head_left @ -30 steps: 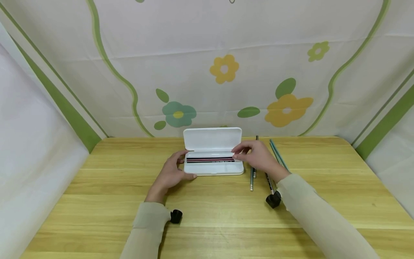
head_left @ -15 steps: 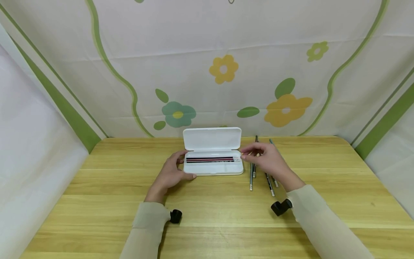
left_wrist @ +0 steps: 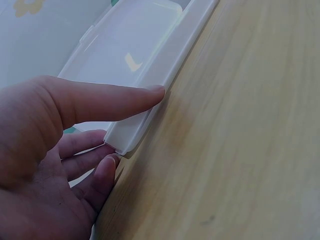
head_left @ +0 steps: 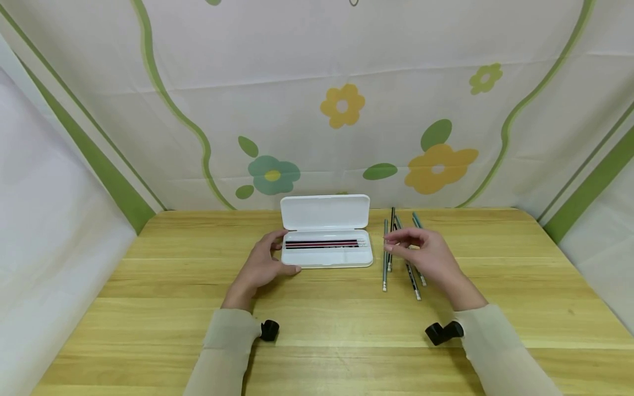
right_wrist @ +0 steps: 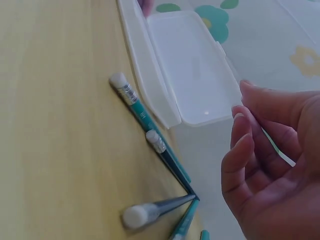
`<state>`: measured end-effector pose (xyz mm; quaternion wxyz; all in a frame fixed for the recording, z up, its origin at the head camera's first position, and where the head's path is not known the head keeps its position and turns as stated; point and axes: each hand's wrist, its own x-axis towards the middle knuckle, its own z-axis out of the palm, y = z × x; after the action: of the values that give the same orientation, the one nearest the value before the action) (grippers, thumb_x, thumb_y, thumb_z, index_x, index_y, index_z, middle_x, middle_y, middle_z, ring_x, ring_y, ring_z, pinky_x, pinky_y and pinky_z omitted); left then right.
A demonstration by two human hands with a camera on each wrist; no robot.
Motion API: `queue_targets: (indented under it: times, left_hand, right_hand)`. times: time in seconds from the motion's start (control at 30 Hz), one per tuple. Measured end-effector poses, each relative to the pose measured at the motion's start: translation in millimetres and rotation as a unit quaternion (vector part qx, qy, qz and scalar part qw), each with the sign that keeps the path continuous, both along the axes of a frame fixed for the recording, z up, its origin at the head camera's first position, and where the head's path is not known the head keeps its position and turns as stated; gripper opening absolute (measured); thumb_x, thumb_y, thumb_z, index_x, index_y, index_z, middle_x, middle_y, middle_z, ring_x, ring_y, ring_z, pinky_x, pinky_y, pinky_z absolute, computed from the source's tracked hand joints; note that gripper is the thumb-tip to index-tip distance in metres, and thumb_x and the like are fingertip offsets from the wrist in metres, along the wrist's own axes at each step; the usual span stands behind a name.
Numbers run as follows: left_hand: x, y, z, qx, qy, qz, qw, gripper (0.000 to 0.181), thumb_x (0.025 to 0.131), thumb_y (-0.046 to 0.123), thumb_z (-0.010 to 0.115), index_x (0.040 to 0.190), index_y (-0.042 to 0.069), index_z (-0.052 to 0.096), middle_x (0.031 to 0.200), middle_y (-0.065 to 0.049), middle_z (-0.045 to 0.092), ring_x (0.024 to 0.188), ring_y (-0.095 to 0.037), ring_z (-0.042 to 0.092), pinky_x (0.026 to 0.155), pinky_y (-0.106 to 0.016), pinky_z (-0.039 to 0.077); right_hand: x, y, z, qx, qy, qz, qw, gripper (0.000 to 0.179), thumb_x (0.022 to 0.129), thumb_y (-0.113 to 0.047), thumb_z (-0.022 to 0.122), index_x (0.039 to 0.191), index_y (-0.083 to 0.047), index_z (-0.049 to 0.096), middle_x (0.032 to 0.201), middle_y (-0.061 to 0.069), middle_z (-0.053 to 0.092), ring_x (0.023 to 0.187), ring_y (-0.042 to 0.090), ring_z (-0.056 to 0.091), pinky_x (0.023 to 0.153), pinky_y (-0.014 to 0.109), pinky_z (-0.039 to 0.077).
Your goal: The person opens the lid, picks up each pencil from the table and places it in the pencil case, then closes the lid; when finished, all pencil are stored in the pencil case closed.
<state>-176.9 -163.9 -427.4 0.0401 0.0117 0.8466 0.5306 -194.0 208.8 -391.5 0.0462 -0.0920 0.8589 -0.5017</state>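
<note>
Far left, a white cloth wall with green stripes [head_left: 116, 176] is seen, slanting down to the wooden table [head_left: 317, 341]. Then the pale left sleeve [head_left: 225, 341], with a black wrist camera [head_left: 269, 330] mounted at its inner side. And here is the left hand [head_left: 257, 265]: the near end of the white pencil case [head_left: 317, 258] is gripped, the thumb laid over the front edge, the other fingers placed around the left end. In the left wrist view that end is seen caught between thumb and fingertips.

On to the case itself: it is set flat on the table, its lid [head_left: 325, 213] raised at the back. Dark and red pencils [head_left: 321, 244] are laid lengthwise inside, side by side, white ends pointed right.

Just right of the case, loose pencils are spread: a teal pencil [head_left: 384, 270] closest to it, a black pencil [head_left: 393, 219] alongside, others crossed and partly covered. Above them the right hand [head_left: 432, 254] is held, fingers loosely bent, thumb and forefinger slightly apart, nothing grasped; whether any pencil is touched cannot be told. Furthest right, another black wrist camera [head_left: 444, 333] is worn beside the right sleeve [head_left: 500, 346].
</note>
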Motion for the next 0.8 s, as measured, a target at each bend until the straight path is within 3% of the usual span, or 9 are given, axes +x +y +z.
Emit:
queue_targets:
  times: [0.17, 0.47, 0.8]
  left_hand:
    - [0.3, -0.1, -0.2, 0.003, 0.003, -0.001, 1.0, 0.092, 0.077, 0.006, 0.093, 0.158, 0.005, 0.049, 0.148, -0.021, 0.056, 0.132, -0.037, 0.048, 0.098, -0.038, 0.049]
    - [0.6, 1.7, -2.0, 0.006, 0.004, -0.004, 1.0, 0.093, 0.078, 0.006, 0.093, 0.159, 0.004, 0.048, 0.15, -0.021, 0.055, 0.132, -0.038, 0.048, 0.101, -0.043, 0.05]
    - [0.2, 0.0, -1.3, -0.002, 0.003, 0.0, 1.0, 0.094, 0.077, 0.006, 0.094, 0.159, 0.005, 0.048, 0.148, -0.021, 0.056, 0.131, -0.037, 0.048, 0.098, -0.039, 0.049]
  right_hand:
    - [4.7, 11.3, -5.4, 0.0, -0.005, -0.014, 0.9999, 0.036, 0.098, -0.033, 0.081, 0.126, -0.01, 0.077, 0.119, 0.004, 0.077, 0.099, 0.013, 0.064, 0.078, 0.026, 0.055]
    - [24.3, 53.1, -11.6, -0.001, -0.022, -0.058, 0.998, 0.043, 0.098, -0.033, 0.081, 0.13, -0.005, 0.074, 0.104, -0.009, 0.077, 0.078, 0.014, 0.061, 0.061, 0.029, 0.052]
    - [35.0, 88.7, -23.9, 0.013, -0.056, -0.111, 0.9921, 0.048, 0.097, -0.032, 0.082, 0.134, -0.003, 0.071, 0.1, -0.02, 0.075, 0.083, 0.003, 0.068, 0.069, 0.026, 0.058]
